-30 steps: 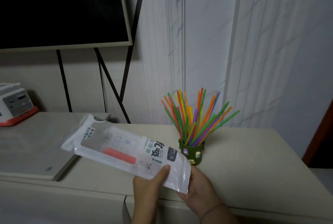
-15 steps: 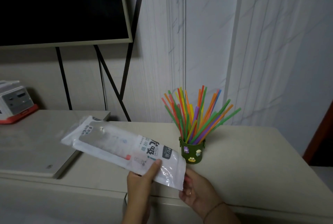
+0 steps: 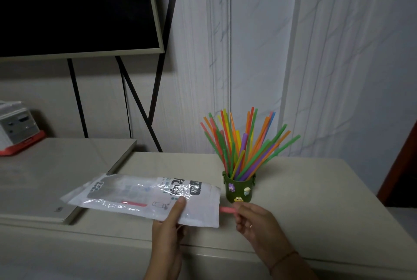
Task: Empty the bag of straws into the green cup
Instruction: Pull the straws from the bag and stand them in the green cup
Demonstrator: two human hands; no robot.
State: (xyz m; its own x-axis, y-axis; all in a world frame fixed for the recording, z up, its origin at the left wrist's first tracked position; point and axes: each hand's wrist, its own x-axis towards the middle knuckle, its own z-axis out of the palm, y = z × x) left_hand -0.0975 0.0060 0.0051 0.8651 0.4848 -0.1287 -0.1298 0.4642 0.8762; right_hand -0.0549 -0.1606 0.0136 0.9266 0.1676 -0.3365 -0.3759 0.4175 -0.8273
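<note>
1. Nearest the camera, the left hand [image 3: 168, 218] grips the bag [image 3: 144, 196] near its open end, thumb pressed on top and fingers beneath. A second ago it held the bag higher and tilted; now the bag sits lower and closer to level, above the cabinet top [image 3: 316, 189].
2. Just to its right, the right hand [image 3: 255, 218] has changed most. Half a second ago it lay open under the bag's mouth; now its fingertips pinch the end of a pink straw [image 3: 226, 209] that sticks out of that mouth. The rest of the straw shows through the plastic.
3. No other straw is visible in the bag, so this is probably the last one and the task looks nearly done: draw it free and stand it in the cup.
4. Just behind the right hand stands the green cup [image 3: 239, 189], in the same spot as before, packed with coloured straws [image 3: 243, 144] fanning outward.
5. Farthest back are a dark screen [image 3: 74, 4] on its stand and a white-and-red device [image 3: 18, 128] at the left.
</note>
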